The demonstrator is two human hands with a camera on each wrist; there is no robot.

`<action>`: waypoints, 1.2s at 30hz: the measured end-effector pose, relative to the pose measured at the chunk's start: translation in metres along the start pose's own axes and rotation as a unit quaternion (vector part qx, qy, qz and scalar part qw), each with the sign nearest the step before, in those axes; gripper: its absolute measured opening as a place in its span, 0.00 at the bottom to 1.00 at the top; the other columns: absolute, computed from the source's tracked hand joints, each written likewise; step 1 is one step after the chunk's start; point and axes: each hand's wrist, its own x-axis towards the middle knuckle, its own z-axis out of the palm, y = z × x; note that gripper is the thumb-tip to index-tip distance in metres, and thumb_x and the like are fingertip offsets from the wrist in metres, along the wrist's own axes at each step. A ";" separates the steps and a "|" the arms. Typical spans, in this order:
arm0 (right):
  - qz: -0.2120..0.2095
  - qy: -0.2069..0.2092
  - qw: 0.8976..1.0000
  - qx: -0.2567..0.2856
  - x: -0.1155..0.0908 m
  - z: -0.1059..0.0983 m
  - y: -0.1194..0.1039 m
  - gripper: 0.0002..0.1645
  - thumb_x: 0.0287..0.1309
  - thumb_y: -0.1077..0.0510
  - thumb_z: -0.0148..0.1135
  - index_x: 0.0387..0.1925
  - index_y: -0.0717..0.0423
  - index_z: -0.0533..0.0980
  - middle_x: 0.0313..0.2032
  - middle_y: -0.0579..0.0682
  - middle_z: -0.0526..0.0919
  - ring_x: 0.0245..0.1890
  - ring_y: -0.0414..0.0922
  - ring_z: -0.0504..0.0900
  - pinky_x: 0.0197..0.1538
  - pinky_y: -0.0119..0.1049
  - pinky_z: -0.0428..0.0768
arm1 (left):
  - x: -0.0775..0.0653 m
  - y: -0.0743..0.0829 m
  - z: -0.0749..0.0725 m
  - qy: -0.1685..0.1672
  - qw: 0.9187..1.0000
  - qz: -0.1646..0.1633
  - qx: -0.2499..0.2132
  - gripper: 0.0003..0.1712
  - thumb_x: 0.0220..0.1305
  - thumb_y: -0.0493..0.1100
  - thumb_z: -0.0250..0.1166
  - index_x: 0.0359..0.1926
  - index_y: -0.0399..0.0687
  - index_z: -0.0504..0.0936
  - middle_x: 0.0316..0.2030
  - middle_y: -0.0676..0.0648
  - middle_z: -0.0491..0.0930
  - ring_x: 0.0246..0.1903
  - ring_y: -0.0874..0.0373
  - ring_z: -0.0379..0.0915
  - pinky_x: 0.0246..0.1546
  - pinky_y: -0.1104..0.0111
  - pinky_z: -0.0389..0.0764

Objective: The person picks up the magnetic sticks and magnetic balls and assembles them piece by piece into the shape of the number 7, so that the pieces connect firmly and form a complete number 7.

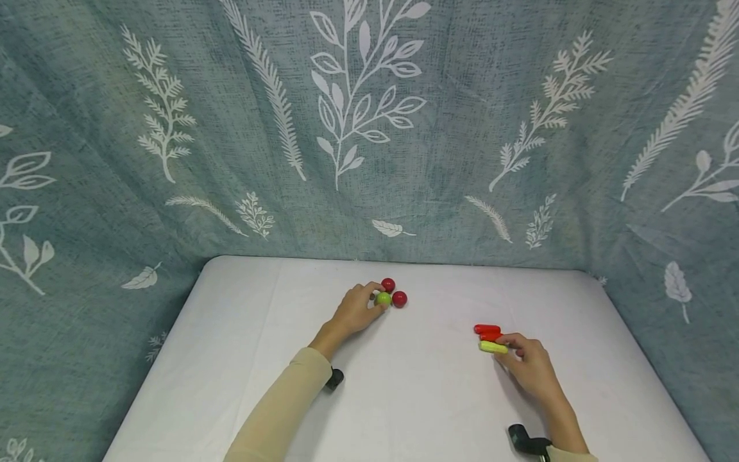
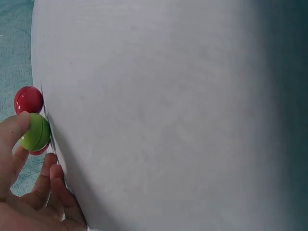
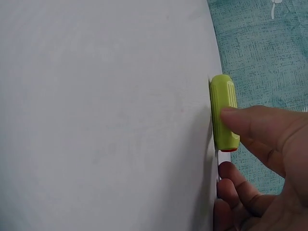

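Two red balls and one glossy green ball sit close together toward the back of the white table. My left hand pinches the green ball between thumb and forefinger. In the left wrist view the thumb lies against the green ball, with a red ball just beyond. To the right, my right hand pinches the right end of a yellow-green ribbed stick. In the right wrist view its thumb presses the stick's side. Two red sticks lie right behind it, one partly covered.
The white tabletop stretches beneath both arms, with a teal leaf-patterned curtain along its back and sides. Black wrist devices are on both forearms. A beige sleeve covers the left forearm.
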 end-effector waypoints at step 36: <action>-0.038 0.004 0.999 -0.021 -0.002 -0.001 -0.002 0.16 0.53 0.66 0.72 0.45 0.66 0.82 0.44 0.63 0.80 0.42 0.57 0.75 0.42 0.50 0.72 | -0.004 0.008 -0.006 -0.015 1.000 -0.021 0.004 0.23 0.71 0.52 0.63 0.62 0.50 0.77 0.42 0.49 0.75 0.43 0.55 0.71 0.46 0.60 0.74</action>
